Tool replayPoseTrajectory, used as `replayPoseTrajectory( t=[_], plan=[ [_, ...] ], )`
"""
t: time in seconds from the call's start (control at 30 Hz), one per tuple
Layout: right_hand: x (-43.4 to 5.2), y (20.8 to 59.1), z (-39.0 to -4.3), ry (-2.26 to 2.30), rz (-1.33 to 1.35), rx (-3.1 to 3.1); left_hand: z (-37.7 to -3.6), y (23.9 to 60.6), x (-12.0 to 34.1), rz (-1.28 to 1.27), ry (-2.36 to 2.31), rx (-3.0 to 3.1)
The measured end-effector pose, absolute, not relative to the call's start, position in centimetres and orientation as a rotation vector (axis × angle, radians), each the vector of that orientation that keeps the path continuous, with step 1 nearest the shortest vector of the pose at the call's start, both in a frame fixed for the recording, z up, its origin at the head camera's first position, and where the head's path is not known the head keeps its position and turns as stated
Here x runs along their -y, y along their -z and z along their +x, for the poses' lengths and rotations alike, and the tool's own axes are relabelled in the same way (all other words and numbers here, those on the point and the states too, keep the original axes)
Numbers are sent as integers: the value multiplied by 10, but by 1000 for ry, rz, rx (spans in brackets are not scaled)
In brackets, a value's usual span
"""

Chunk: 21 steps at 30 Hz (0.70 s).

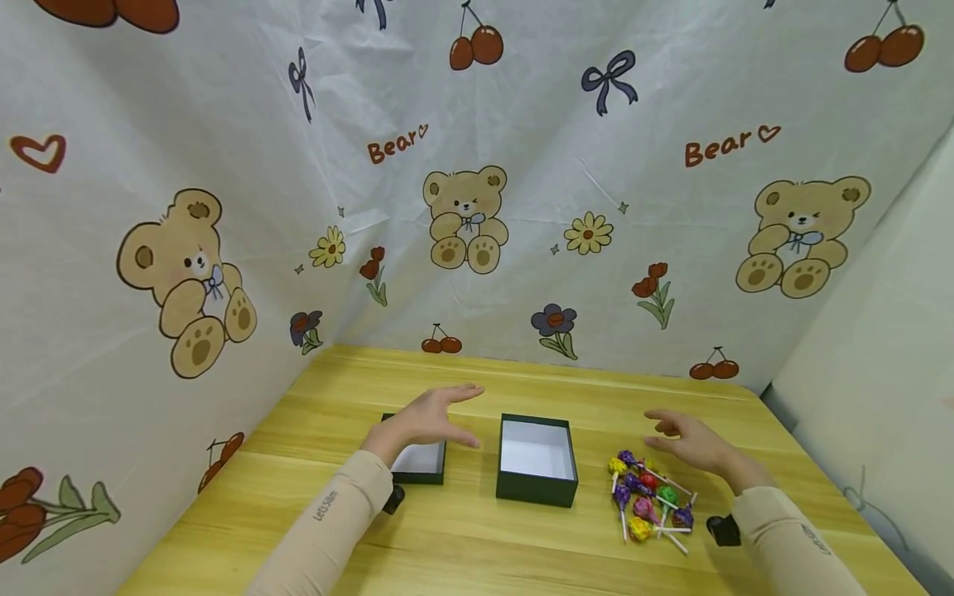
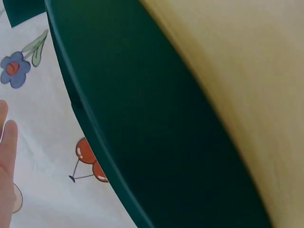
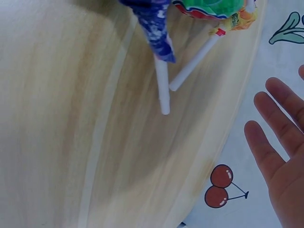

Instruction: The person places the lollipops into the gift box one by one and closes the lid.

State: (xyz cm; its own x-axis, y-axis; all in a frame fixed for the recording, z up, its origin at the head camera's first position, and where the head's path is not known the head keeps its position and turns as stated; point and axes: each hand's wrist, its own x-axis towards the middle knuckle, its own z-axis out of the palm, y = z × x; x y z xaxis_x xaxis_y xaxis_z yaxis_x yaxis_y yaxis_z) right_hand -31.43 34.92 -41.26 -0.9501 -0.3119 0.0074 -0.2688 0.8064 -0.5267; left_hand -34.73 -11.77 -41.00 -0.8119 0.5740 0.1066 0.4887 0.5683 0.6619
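**Box open and empty, lollipops still loose on the table**

The table carries three items, largest first. The dark green box stands near the middle, uncovered, its white inside bare (nothing in it as far as the head view shows). Its lid lies upturned just to the left, partly hidden under the left forearm. To the right of the box lies the pile of lollipops, wrapped in purple, yellow, red, green and pink, sticks pointing various ways.

Judgement on progress: opening looks done; no lollipop has gone into the box, so any filling and closing is all left.

Left hand: hovers above the lid, fingers straight and spread toward the box, holding nothing, touching nothing visible.

Right hand: hovers just above the far edge of the pile, fingers extended and relaxed, palm down, empty. The right wrist view confirms straight fingers, clear of the sticks.
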Motion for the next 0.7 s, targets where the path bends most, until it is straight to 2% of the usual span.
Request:
replayPoseTrajectory(
  t=[0.7],
  plan=[
    [-352, 421, -315, 956, -425, -2840, -341, 422, 94, 1011, -1023, -2662]
  ],
)
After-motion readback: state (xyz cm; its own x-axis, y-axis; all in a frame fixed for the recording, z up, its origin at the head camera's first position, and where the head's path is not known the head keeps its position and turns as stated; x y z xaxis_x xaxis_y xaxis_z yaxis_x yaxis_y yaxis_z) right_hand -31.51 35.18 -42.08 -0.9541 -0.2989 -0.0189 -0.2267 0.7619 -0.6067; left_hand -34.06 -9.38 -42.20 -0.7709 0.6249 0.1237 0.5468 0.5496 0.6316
